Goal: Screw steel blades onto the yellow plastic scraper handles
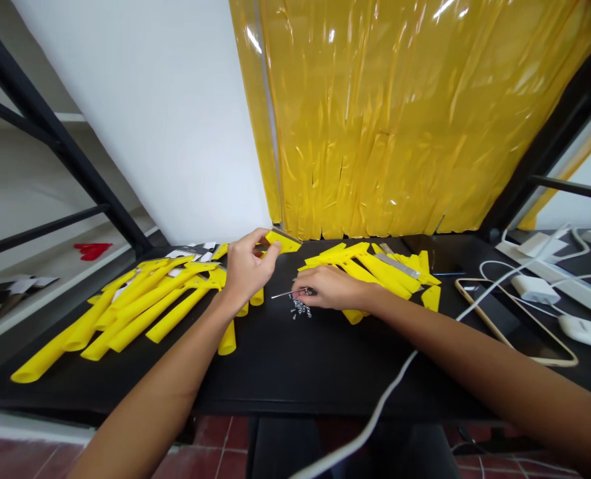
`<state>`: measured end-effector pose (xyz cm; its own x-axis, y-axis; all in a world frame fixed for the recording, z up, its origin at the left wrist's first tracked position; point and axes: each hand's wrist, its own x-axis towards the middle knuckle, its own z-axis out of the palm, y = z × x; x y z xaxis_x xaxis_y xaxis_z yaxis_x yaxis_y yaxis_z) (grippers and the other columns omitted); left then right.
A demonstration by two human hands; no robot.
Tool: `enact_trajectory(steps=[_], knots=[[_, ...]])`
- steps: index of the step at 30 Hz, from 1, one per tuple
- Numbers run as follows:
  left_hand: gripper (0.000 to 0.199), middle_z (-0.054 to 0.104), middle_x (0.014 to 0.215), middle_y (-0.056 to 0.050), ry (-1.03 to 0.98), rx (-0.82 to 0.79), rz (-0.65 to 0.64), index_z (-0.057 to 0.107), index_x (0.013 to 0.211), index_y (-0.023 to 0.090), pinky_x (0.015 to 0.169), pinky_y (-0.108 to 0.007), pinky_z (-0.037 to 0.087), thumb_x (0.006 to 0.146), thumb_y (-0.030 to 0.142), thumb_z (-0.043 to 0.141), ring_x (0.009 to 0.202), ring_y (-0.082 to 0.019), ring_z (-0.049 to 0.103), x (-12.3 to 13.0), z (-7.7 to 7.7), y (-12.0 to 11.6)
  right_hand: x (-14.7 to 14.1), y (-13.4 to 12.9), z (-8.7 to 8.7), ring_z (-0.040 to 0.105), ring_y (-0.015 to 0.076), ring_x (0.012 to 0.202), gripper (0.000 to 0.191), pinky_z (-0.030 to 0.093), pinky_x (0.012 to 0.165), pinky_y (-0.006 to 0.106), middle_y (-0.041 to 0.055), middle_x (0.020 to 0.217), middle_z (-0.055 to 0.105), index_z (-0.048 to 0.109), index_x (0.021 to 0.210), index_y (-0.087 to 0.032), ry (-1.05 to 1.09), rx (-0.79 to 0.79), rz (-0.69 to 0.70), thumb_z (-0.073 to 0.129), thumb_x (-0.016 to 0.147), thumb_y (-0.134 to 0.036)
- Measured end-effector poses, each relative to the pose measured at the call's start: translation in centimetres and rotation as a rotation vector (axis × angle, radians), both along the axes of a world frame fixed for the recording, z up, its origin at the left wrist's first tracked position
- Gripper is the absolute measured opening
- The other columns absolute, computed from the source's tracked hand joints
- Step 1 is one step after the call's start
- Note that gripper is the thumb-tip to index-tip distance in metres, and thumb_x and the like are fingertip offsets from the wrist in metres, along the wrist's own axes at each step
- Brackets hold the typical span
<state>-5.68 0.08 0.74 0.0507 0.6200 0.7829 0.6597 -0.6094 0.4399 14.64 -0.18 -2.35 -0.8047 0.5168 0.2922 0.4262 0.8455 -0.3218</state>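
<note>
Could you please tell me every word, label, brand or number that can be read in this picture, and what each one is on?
Nothing can be read. The white charger shows no legible marking, and the small white papers behind the yellow plastic pieces are too small and blurred to read.

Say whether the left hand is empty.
No, the left hand holds a flat yellow plastic piece between its fingers, near the far edge of the black table.

Single head-worn view, facing forward and down, close above left hand (248,269), right hand (330,287), black table (275,372); edges seemingly lens-bent
</note>
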Motion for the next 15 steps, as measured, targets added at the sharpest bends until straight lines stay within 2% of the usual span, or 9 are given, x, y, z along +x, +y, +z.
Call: enact_trajectory(steps=[3,6,11,15], knots=[[0.012,0.069,0.077,0.000,0.047,0.057,-0.001,0.071,0.091,0.019,0.061,-0.025,0.054,0.082,0.023,0.063,0.061,-0.012,0.060,0.1,0.0,-0.1,1.3,-1.4,0.5,0.060,0.0132,0.075,0.010,0.044,0.070,0.025,0.0021,0.087,0.068,0.070,0.092,-0.019,0.240,-0.168,0.047,0.061,0.089,-0.022],[0.014,0.073,0.085,-0.004,0.166,0.166,-0.050,0.071,0.093,0.018,0.068,-0.029,0.056,0.081,0.020,0.063,0.071,-0.015,0.065,0.4,-0.1,-0.3,3.0,-2.7,1.6,0.060,0.0132,0.074,0.019,0.046,0.066,0.026,0.0033,0.089,0.069,0.073,0.096,-0.019,0.394,-0.289,0.001,0.061,0.092,-0.034],[0.018,0.072,0.086,-0.005,0.537,0.324,-0.174,0.071,0.098,0.021,0.073,-0.032,0.055,0.084,0.017,0.060,0.081,-0.018,0.066,0.6,-0.3,-1.1,5.2,-3.6,3.3,0.063,0.0163,0.082,0.021,0.050,0.074,0.030,0.0034,0.091,0.070,0.073,0.093,-0.020,0.622,-0.432,-0.118,0.068,0.087,-0.040],[0.022,0.073,0.091,-0.004,0.818,0.426,-0.239,0.070,0.103,0.027,0.073,-0.032,0.056,0.086,0.017,0.060,0.091,-0.021,0.068,0.9,-0.1,-1.9,5.2,-3.2,3.2,0.062,0.0159,0.084,0.022,0.049,0.081,0.032,0.0024,0.089,0.067,0.070,0.092,-0.020,0.820,-0.535,-0.158,0.070,0.085,-0.040]])
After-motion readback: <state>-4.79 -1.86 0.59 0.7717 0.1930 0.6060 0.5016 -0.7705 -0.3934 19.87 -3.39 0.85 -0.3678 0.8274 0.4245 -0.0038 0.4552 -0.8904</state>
